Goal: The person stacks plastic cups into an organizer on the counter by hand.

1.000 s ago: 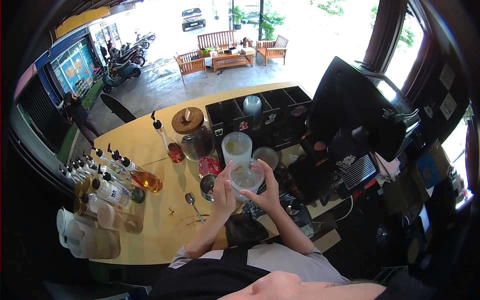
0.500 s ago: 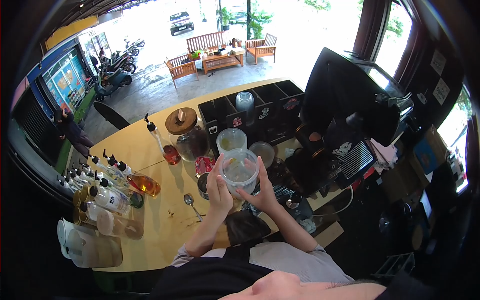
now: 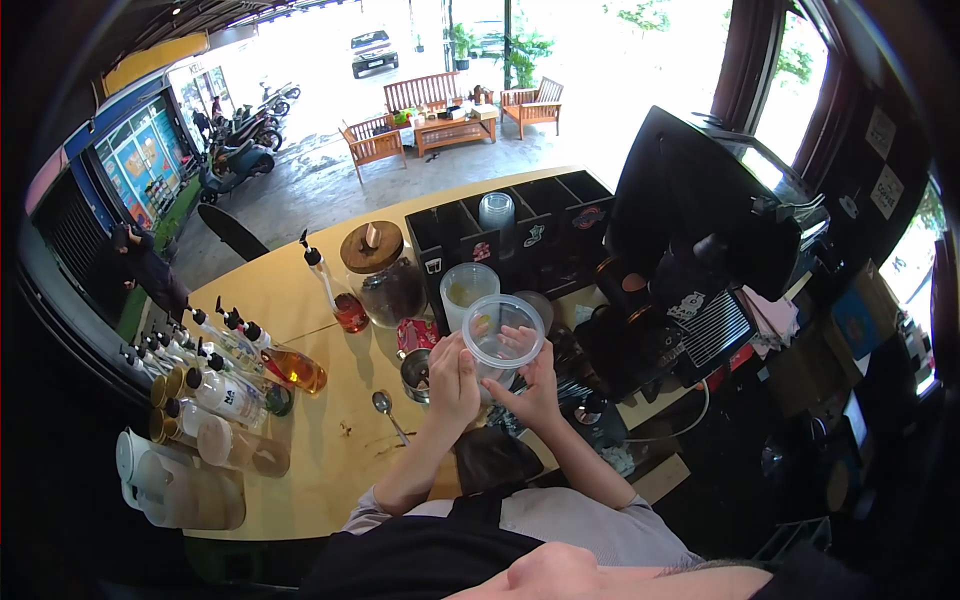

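"na" on a bottle (image 3: 222, 394), "coffee" on a wall card (image 3: 887, 191)

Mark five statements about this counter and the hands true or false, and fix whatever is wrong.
1. The left hand and the right hand are both on one clear plastic container. True.
2. The spoon lies inside the metal cup. False: it lies on the counter, outside the cup.
3. The large jar has a wooden lid. True.
4. The pump bottle with red liquid stands to the right of the large jar in the picture. False: it stands to the left of it.
5. A stack of clear cups stands in the black divided box. True.
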Action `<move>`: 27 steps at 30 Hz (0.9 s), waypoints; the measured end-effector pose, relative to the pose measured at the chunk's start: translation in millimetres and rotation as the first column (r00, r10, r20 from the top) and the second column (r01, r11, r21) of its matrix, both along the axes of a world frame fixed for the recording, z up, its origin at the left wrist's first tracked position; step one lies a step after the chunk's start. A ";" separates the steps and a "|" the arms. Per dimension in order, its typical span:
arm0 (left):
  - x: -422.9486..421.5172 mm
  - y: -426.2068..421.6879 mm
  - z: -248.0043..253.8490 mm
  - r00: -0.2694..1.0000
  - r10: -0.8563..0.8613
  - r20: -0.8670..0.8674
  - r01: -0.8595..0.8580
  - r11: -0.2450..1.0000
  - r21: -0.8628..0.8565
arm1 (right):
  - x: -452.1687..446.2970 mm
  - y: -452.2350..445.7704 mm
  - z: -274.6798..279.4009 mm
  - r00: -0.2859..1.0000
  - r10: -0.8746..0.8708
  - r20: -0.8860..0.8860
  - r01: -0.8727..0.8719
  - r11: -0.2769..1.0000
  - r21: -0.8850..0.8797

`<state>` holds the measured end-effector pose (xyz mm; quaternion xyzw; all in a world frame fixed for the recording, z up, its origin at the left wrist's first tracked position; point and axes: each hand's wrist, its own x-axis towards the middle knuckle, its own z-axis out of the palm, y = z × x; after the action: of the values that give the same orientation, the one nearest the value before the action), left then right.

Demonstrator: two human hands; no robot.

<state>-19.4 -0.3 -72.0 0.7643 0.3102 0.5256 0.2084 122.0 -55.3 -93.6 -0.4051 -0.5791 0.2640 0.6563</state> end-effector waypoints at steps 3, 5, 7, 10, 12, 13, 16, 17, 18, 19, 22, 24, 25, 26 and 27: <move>-0.1 -1.6 8.6 0.999 0.010 -0.045 -0.010 1.000 0.005 | 3.0 -2.4 2.2 1.000 0.001 -0.017 -0.002 1.000 -0.028; 1.4 2.7 18.0 0.997 0.021 -0.073 -0.019 0.999 0.032 | 5.6 -1.8 5.9 0.999 0.007 -0.047 -0.009 0.999 -0.042; 4.2 9.3 24.4 1.000 -0.018 -0.017 0.018 1.000 0.021 | 7.1 2.3 8.0 0.997 0.009 -0.078 -0.013 0.998 -0.053; 5.8 22.7 27.6 0.997 0.038 -0.065 -0.034 0.997 0.065 | 10.4 10.7 13.0 0.991 -0.023 -0.132 0.018 0.999 -0.042; 7.6 30.3 32.9 0.994 0.060 -0.093 -0.052 0.995 0.087 | 15.2 16.6 17.6 0.992 -0.047 -0.117 0.046 0.999 -0.012; 8.4 33.9 36.3 0.989 0.086 -0.122 -0.073 0.992 0.106 | 17.8 19.7 19.9 0.992 -0.069 -0.103 0.071 0.997 0.015; 11.1 42.4 52.8 0.985 0.088 -0.148 -0.068 0.988 0.136 | 33.2 33.3 26.3 0.986 -0.125 -0.109 0.131 0.990 0.044; 12.5 45.6 56.4 0.979 0.117 -0.168 -0.090 0.983 0.160 | 39.4 38.6 30.1 0.982 -0.170 -0.083 0.174 0.984 0.046; 13.6 50.2 57.6 0.973 0.138 -0.184 -0.108 0.981 0.164 | 44.3 46.3 36.1 0.969 -0.216 -0.121 0.228 0.968 0.105; 14.6 55.2 58.9 0.974 0.135 -0.185 -0.105 0.981 0.163 | 52.9 55.3 43.0 0.968 -0.219 -0.121 0.232 0.967 0.105; 17.1 69.5 64.2 0.962 0.180 -0.206 -0.141 0.972 0.188 | 72.9 82.0 73.4 0.885 -0.460 0.069 0.439 0.875 0.204; 19.3 78.0 65.8 0.958 0.193 -0.211 -0.153 0.970 0.190 | 73.6 95.3 101.8 0.890 -0.455 -0.031 0.450 0.863 0.232; 20.7 82.1 65.8 0.954 0.208 -0.215 -0.168 0.967 0.192 | 78.3 107.3 106.4 0.888 -0.458 -0.033 0.452 0.861 0.233; 22.6 86.3 65.4 0.954 0.206 -0.216 -0.165 0.967 0.195 | 83.8 121.7 107.5 0.862 -0.506 0.033 0.476 0.829 0.295; 24.8 90.6 64.5 0.948 0.217 -0.232 -0.175 0.967 0.187 | 89.1 136.2 107.9 0.827 -0.554 0.094 0.491 0.794 0.359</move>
<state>5.4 90.3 -7.6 0.8044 0.3643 0.4666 0.0504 211.1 81.0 14.3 -0.4618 -0.5400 -0.0666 0.7005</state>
